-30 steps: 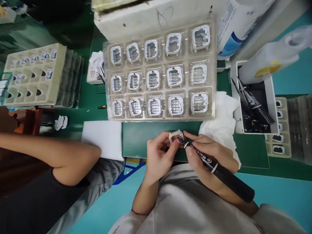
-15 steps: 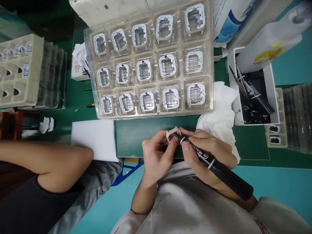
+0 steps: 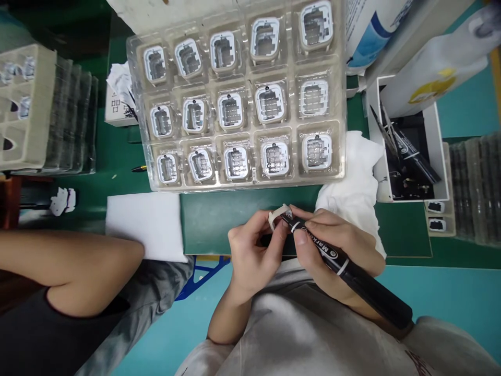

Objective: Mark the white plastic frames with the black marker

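My left hand (image 3: 252, 253) pinches a small white plastic frame part (image 3: 278, 215) just in front of my chest. In my right hand (image 3: 336, 250) is a black marker pen (image 3: 352, 274), its tip touching the part. Both hands meet over the near edge of the green mat (image 3: 219, 219). Beyond them lies a clear blister tray (image 3: 242, 180) with several white-framed parts, one in each pocket.
A crumpled white cloth (image 3: 358, 183) lies right of the hands. A white box (image 3: 440, 151) with black tools stands at the right. A white sheet (image 3: 146, 224) lies on the left. Another person's arm (image 3: 70, 261) reaches in at lower left. A beige tray (image 3: 27, 104) sits far left.
The view has drifted left, so the tray and table shifted in the picture. My hands stay together, marker tip on the part, with only slight movement.
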Motion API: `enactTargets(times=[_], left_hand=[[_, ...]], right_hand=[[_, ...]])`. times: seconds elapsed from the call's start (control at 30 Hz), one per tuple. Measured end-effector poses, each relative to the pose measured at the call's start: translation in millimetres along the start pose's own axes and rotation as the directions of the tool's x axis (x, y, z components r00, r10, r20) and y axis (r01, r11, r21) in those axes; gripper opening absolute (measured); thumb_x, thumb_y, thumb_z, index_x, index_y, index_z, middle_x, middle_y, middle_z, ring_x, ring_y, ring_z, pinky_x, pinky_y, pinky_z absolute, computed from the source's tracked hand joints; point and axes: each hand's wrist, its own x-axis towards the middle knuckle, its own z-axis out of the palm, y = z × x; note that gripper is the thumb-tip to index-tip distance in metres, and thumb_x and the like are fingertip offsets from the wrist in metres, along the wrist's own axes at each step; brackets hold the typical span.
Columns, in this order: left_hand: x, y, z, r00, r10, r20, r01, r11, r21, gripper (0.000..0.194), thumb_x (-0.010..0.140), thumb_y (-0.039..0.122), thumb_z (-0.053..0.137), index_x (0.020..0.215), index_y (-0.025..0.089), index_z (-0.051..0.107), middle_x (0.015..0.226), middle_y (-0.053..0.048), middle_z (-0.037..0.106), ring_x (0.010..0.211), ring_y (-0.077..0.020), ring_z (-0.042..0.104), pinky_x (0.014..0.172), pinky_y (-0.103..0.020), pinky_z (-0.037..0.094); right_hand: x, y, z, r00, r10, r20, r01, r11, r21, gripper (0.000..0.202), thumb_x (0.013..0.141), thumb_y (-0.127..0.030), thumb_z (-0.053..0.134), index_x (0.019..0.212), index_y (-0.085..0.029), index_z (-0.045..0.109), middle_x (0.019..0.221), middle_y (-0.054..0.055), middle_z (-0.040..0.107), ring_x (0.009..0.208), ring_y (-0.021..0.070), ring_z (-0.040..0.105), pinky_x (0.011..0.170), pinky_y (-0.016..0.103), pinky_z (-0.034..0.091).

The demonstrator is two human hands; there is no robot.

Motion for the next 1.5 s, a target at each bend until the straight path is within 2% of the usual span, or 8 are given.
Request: enactTargets(times=[0.2, 0.37, 0.53, 0.67, 0.8, 1.1, 1.37, 1.5], left_hand=[[-2, -3, 0.8, 0.996, 0.089, -0.005, -0.089, 0.994, 0.057, 0.015, 0.104, 0.022, 0.078, 0.091, 0.021, 0.071, 0.067, 0.008, 0.057, 0.057, -0.0079, 0.045, 0.058, -0.020, 0.042], [-4, -7, -1.1, 0.996, 0.086, 0.017, -0.087, 0.996, 0.036, 0.013, 0.106, 0.027, 0.073, 0.094, 0.021, 0.071, 0.070, 0.006, 0.059, 0.058, -0.0097, 0.047, 0.060, -0.023, 0.044], [1, -4, -3.0, 0.999, 0.044, -0.003, -0.044, 0.998, 0.045, 0.021, 0.103, 0.028, 0.080, 0.084, 0.021, 0.071, 0.063, 0.006, 0.058, 0.055, -0.0096, 0.045, 0.054, -0.022, 0.041], [4, -2, -3.7, 1.000, 0.024, 0.016, -0.024, 1.000, 0.013, 0.023, 0.103, 0.031, 0.079, 0.084, 0.021, 0.070, 0.063, 0.006, 0.058, 0.055, -0.0096, 0.045, 0.053, -0.021, 0.039], [-2, -6, -3.1, 1.000, 0.001, 0.029, -0.002, 1.000, 0.021, 0.028, 0.107, 0.039, 0.073, 0.086, 0.022, 0.068, 0.065, 0.005, 0.055, 0.057, -0.0111, 0.043, 0.055, -0.024, 0.041], [0, -3, -1.8, 0.999, -0.026, -0.020, 0.028, 0.998, 0.058, 0.032, 0.107, 0.041, 0.075, 0.082, 0.021, 0.070, 0.062, 0.005, 0.056, 0.054, -0.0102, 0.042, 0.052, -0.024, 0.038], [-6, -6, -3.4, 1.000, -0.028, 0.004, 0.028, 0.999, 0.018, 0.031, 0.105, 0.043, 0.075, 0.083, 0.022, 0.067, 0.063, 0.006, 0.050, 0.056, -0.0113, 0.040, 0.053, -0.026, 0.037], [-5, -5, -2.8, 1.000, -0.005, -0.030, 0.007, 0.999, 0.052, 0.031, 0.105, 0.039, 0.076, 0.081, 0.021, 0.068, 0.062, 0.006, 0.052, 0.055, -0.0106, 0.042, 0.052, -0.025, 0.037]], right_hand=[[1, -6, -4, 0.998, 0.011, 0.057, -0.006, 0.996, -0.087, 0.012, 0.109, -0.016, 0.080, 0.113, -0.027, 0.075, 0.102, 0.005, 0.084, 0.100, 0.0273, 0.090, 0.080, 0.034, 0.081], [9, -14, -10, 0.973, -0.084, 0.215, 0.119, 0.980, -0.156, 0.020, 0.105, -0.007, 0.079, 0.107, -0.025, 0.070, 0.091, 0.002, 0.079, 0.097, 0.0251, 0.089, 0.096, 0.036, 0.082], [14, -12, -9, 0.989, 0.017, 0.147, -0.011, 0.999, -0.042, 0.018, 0.107, -0.008, 0.078, 0.109, -0.025, 0.072, 0.095, 0.002, 0.082, 0.090, 0.0239, 0.088, 0.089, 0.034, 0.082], [11, -7, -6, 0.989, -0.090, 0.114, 0.098, 0.993, -0.065, 0.021, 0.103, -0.005, 0.079, 0.110, -0.024, 0.072, 0.095, 0.003, 0.082, 0.091, 0.0248, 0.088, 0.084, 0.033, 0.082], [11, -8, -9, 0.967, -0.160, 0.199, 0.184, 0.977, -0.108, 0.024, 0.100, -0.003, 0.081, 0.112, -0.022, 0.070, 0.091, 0.003, 0.079, 0.096, 0.0259, 0.089, 0.097, 0.036, 0.082], [6, -2, 0, 0.997, -0.067, 0.032, 0.069, 0.996, -0.062, 0.014, 0.106, -0.011, 0.080, 0.108, -0.024, 0.075, 0.096, 0.003, 0.083, 0.088, 0.0239, 0.088, 0.078, 0.031, 0.081], [9, -5, -6, 0.967, -0.180, 0.180, 0.197, 0.977, -0.078, 0.020, 0.103, -0.004, 0.079, 0.108, -0.021, 0.070, 0.090, 0.003, 0.079, 0.092, 0.0237, 0.088, 0.102, 0.036, 0.080], [7, -4, -3, 0.990, -0.117, 0.078, 0.122, 0.991, -0.057, 0.017, 0.105, -0.007, 0.077, 0.112, -0.022, 0.073, 0.100, 0.006, 0.083, 0.093, 0.0245, 0.089, 0.083, 0.031, 0.081]])
